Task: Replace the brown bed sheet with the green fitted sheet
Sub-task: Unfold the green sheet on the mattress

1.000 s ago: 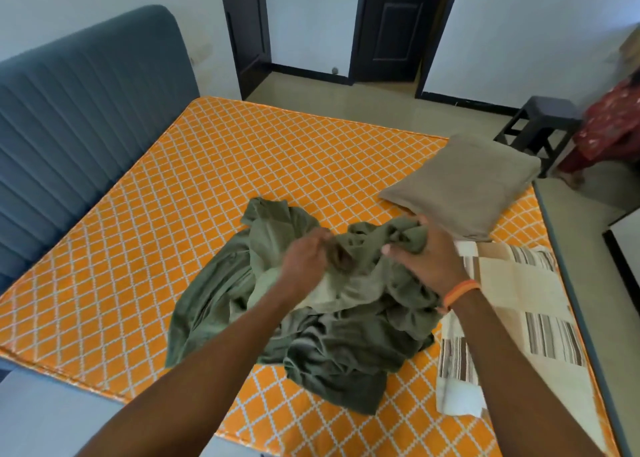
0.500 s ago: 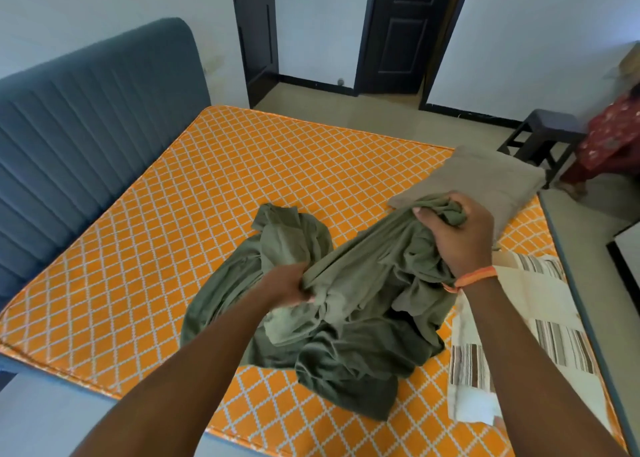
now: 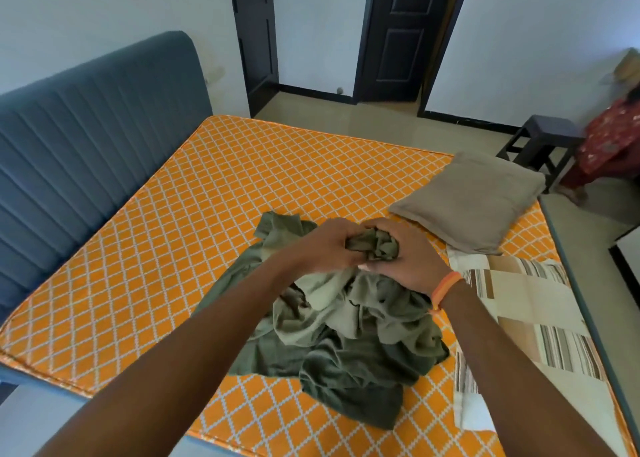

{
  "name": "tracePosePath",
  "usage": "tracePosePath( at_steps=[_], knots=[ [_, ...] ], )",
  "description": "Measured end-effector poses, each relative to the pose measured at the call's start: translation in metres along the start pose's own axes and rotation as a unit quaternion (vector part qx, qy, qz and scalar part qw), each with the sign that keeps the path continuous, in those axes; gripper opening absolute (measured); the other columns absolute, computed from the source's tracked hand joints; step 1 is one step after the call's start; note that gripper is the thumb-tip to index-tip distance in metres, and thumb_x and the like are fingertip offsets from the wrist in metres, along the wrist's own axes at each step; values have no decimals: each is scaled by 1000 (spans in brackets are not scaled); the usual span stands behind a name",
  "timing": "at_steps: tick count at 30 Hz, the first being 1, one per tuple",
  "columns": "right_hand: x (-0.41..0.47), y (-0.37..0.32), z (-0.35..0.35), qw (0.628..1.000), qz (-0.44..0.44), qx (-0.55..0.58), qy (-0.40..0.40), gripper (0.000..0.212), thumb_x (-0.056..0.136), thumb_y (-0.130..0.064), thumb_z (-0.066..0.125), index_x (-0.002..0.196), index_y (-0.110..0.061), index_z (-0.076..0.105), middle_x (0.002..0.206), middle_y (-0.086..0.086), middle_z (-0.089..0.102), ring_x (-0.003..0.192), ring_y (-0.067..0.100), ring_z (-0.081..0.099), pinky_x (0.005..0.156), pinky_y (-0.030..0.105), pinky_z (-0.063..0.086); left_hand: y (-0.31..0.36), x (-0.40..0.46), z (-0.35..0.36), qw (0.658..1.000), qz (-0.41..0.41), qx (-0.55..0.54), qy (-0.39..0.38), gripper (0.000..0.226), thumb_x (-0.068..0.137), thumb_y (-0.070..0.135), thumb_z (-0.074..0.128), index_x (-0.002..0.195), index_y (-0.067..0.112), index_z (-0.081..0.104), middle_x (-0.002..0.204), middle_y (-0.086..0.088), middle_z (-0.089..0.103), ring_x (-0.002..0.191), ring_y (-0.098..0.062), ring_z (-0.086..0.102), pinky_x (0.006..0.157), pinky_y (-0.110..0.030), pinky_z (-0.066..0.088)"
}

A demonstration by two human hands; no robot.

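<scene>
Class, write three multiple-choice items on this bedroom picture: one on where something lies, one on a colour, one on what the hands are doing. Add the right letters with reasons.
1. Where does the grey-brown pillow lie?
A. on the floor
B. on the mattress, beyond the striped cloth
C. against the headboard

2. What colour is the bare mattress?
A. orange with white lattice
B. plain blue
C. green

3. What are the hands doing?
A. resting flat on the mattress
B. both holding the green sheet
C. lifting the pillow

Answers:
1 B: the pillow sits near the mattress's right edge, past the striped cloth.
2 A: the mattress shows it.
3 B: the left hand and right hand each have a bunched grip on the green sheet.
</scene>
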State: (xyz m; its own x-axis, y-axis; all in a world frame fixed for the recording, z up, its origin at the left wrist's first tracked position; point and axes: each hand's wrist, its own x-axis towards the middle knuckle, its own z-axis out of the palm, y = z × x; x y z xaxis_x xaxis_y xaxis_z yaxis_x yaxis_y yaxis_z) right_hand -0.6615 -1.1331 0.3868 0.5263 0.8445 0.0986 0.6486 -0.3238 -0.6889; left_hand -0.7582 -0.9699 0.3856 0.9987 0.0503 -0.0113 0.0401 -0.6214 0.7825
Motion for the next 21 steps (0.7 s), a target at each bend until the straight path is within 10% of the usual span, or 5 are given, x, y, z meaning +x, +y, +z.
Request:
tracePosePath(
  at_steps=[3,12,15,19,21],
  knots=[
    [1,7,-8,968,-27,-228,106,33,77,-12,75,106,-27,68,100,-1,69,89,27,64,70,39,54,-23,-4,4,999,-20,14,29,36,80,19,76,102,20,46,71,4,60,55,-7,52,50,-26,42],
    [-26,50,-29,930,-4,-57,363,27,71,4,67,93,-10,72,91,5,70,88,21,65,81,10,41,-144,-30,62,956,-227,185,-18,28,94,30,60,77,8,61,83,-13,69,80,-28,64,70,-35,46],
    [-34,69,-35,959,68,-30,272,33,71,-8,81,97,-24,68,96,-5,69,94,22,66,82,21,44,-136,-26,52,963,-231,118,80,24,99,20,53,85,5,65,78,-12,68,77,-28,66,64,-32,44],
    [-26,45,-15,993,86,24,-83,83,52,-49,94,125,-41,57,119,-28,60,107,-11,55,89,16,45,-27,12,46,994,-24,84,65,17,95,15,53,92,7,68,81,5,58,80,-17,59,69,-26,40],
    [-20,35,4,993,55,86,-65,45,62,-30,93,99,-42,69,94,-24,70,89,-9,63,76,17,47,15,22,45,994,57,82,46,15,89,16,52,89,7,64,81,5,60,75,-14,56,69,-27,45]
  ],
)
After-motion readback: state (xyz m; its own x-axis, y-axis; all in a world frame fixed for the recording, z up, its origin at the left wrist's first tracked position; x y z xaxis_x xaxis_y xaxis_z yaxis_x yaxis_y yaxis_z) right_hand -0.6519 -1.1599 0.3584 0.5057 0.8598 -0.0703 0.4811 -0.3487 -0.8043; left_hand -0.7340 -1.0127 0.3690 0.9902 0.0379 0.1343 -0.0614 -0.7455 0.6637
